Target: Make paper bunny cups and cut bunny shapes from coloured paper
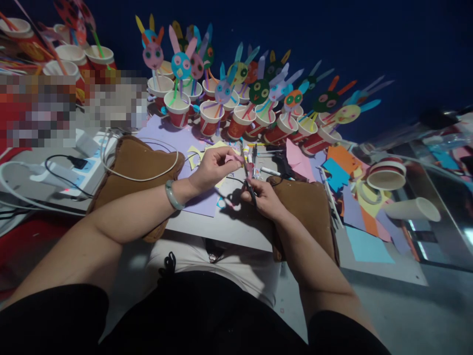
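Between the fingers of my left hand (211, 170) is a small piece of pink paper (233, 158). My right hand (266, 198) is closed around the dark handles of a pair of scissors (245, 160), whose blades point away from me, just right of the paper. Whether the blades touch the paper I cannot tell. Under and beyond my hands lie a purple sheet (197, 199), yellow paper scraps (194, 157) and several pens. A white-capped marker (270, 171) rests to the right of the scissors.
Rows of red paper cups (240, 123) holding paper rabbit figures stand along the back. Brown pads (138, 160) lie under both forearms. At left is a white power strip (90, 165) with cables. Coloured paper (369, 244), a tape roll (370, 191) and a tipped cup (416, 210) lie at right.
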Motion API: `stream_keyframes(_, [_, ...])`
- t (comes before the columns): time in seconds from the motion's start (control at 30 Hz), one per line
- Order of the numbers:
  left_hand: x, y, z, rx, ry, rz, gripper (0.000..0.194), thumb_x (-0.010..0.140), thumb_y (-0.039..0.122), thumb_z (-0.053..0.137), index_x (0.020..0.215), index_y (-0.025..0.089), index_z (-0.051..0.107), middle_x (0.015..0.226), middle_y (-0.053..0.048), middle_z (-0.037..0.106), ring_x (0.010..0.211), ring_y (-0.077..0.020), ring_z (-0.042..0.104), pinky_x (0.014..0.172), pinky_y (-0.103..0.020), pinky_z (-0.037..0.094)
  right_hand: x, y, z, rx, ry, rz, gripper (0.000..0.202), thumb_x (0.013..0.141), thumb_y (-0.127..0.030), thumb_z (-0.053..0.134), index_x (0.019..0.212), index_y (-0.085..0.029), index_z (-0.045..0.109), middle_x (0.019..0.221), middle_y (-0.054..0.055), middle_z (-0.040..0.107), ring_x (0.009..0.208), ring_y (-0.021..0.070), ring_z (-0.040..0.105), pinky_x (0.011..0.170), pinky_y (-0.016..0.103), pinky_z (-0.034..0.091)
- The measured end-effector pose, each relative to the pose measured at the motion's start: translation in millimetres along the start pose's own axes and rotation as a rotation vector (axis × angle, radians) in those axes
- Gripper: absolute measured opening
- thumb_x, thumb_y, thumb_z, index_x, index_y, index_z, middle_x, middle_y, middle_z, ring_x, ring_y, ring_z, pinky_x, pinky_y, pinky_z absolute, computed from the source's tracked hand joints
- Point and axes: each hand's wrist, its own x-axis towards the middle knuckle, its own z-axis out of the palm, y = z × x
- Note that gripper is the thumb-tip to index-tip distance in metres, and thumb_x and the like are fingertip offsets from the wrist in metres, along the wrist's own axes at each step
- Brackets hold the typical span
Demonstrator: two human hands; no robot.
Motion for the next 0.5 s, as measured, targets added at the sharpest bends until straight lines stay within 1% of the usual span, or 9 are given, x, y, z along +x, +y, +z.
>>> stream_keyframes(0.13, [0.1, -1.2, -0.5, 0.025, -0.012, 0.030, 0.015, 0.072, 0.031, 0.073, 0.072, 0.018, 0.068, 0.073, -0.002, 0.067, 0.073, -0.0135, 0.059, 0.067, -0.026, 0.046, 0.2, 0.8, -0.5, -0.013, -0.004, -0.005, 0.059, 0.070, -0.073, 0.079, 0.065, -0.022, 0.050, 0.057, -0.002, 0.053, 0.057, 0.0120, 0.047, 0.057, 0.026, 0.042])
stream_keyframes(0.37, [-0.4, -0.1, -0.5, 0.031, -0.021, 0.032, 0.018, 0.075, 0.032, 0.072, 0.068, 0.018, 0.062, 0.068, 0.002, 0.059, 0.068, -0.0110, 0.051, 0.065, -0.025, 0.041, 0.0, 2.3, -1.0, -0.006, -0.020, -0.017, 0.060, 0.072, -0.076, 0.076, 0.066, -0.021, 0.050, 0.055, -0.004, 0.049, 0.055, 0.0102, 0.042, 0.054, 0.026, 0.038])
stream_keyframes(0.5, [0.0, 0.5, 0.2, 0.019, -0.013, 0.051, 0.018, 0.073, 0.031, 0.073, 0.066, 0.018, 0.062, 0.065, 0.003, 0.056, 0.064, -0.0097, 0.047, 0.063, -0.025, 0.039, 0.0, 2.8, -1.1, -0.022, -0.016, -0.022, 0.060, 0.073, -0.076, 0.075, 0.065, -0.022, 0.050, 0.056, -0.004, 0.049, 0.055, 0.0104, 0.043, 0.053, 0.025, 0.038])
